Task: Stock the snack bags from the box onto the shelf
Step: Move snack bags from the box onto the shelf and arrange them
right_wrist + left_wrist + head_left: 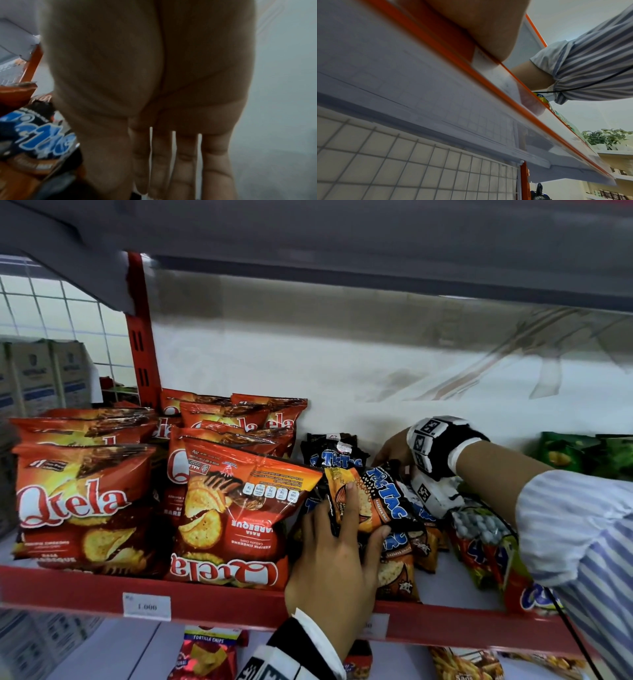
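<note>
Head view, left of frame: red Qtela chip bags [82,501] fill the shelf [85,587], one upside down at the front. At centre the left hand [337,553] grips a Tic Tac snack bag [373,501], probably to seat it in its row. Right of centre the right hand [394,451], fingers straight and together, steadies the standing bags; no box shows.

Red-edged shelf [85,587], Qtela bags [82,505] left, Tic Tac bags [387,498] middle, green bags [565,453] far right
</note>
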`<action>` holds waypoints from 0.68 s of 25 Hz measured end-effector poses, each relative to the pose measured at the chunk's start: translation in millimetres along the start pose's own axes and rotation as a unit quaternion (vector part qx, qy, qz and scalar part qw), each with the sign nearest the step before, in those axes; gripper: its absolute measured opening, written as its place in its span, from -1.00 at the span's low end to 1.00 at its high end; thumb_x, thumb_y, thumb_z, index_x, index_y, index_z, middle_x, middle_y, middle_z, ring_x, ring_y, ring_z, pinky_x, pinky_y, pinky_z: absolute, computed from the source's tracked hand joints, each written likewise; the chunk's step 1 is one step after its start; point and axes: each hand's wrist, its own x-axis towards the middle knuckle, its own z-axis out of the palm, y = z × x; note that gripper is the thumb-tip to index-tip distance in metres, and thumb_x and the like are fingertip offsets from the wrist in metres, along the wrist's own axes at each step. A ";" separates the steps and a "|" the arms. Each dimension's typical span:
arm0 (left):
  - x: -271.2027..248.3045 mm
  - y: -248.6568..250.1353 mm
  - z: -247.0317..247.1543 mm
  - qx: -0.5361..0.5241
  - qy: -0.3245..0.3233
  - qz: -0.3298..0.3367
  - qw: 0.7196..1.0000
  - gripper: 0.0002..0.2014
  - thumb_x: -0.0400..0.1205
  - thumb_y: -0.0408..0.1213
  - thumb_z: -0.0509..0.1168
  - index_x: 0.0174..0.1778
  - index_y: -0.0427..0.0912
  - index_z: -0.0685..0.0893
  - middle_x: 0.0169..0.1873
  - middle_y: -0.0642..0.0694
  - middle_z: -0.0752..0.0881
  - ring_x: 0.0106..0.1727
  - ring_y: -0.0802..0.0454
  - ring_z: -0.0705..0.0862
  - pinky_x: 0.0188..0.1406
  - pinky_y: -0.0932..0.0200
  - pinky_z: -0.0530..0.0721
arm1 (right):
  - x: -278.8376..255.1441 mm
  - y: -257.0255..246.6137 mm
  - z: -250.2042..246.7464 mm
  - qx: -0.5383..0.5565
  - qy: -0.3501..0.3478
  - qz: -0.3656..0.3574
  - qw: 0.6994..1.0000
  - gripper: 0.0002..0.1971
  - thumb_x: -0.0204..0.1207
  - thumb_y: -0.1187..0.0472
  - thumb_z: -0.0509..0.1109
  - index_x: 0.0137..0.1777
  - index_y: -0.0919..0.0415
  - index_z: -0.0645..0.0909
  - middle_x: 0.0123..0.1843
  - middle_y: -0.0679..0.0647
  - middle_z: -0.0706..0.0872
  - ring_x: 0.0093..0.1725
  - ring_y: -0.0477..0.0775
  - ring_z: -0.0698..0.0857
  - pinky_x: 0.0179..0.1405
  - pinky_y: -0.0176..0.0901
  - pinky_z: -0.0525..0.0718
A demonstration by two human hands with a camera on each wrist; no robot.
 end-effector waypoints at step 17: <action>2.4 -0.2 2.8 0.025 0.028 0.013 0.999 -0.38 0.63 0.20 -0.05 0.50 -0.04 0.50 0.13 -0.20 0.69 0.17 -0.20 0.71 -0.33 0.06 0.77 | -0.2 -11.2 -27.8 -0.018 0.240 -0.033 0.970 -0.62 0.22 0.18 0.68 0.03 0.25 0.73 -0.02 0.13 0.78 -0.17 0.04 0.70 -0.38 -0.30 0.57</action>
